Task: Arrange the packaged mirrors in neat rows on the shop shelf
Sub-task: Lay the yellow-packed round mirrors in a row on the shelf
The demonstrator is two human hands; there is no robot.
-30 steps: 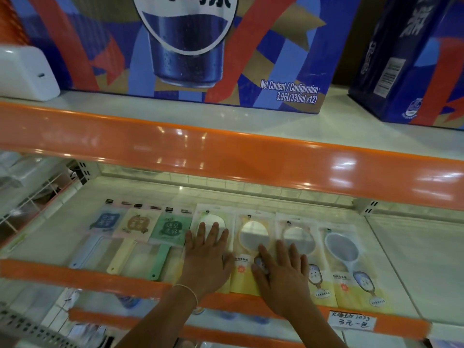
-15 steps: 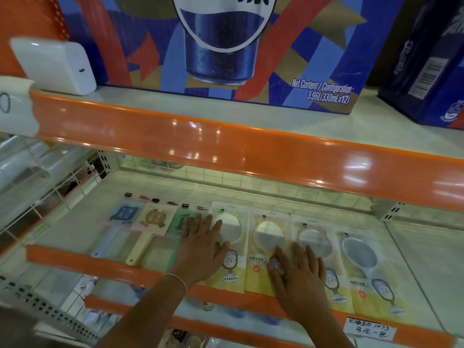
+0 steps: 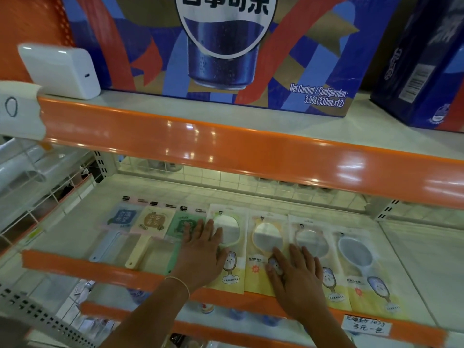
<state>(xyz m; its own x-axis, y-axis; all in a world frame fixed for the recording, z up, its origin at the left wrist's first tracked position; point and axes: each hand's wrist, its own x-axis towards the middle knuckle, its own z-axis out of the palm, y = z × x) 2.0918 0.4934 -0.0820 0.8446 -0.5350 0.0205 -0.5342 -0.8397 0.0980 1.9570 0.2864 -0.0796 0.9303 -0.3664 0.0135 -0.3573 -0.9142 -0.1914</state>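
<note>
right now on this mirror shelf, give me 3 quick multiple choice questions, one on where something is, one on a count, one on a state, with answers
1. Where is the white box?
A. on the upper shelf, left of the cola carton
B. among the mirror packs
C. under the price tag

2. How many packs with oval mirrors lie in the row to the right of the green pack?
A. two
B. four
C. six

3. How do the two hands lie?
A. both curled round a handle
B. flat, fingers straight, on the packs
C. lifted clear of the shelf

Answers:
1 A: it stands beside the cola carton on the upper shelf.
2 B: four oval mirror packs lie side by side right of the green pack.
3 B: the left hand and right hand press flat on the packs.
</note>
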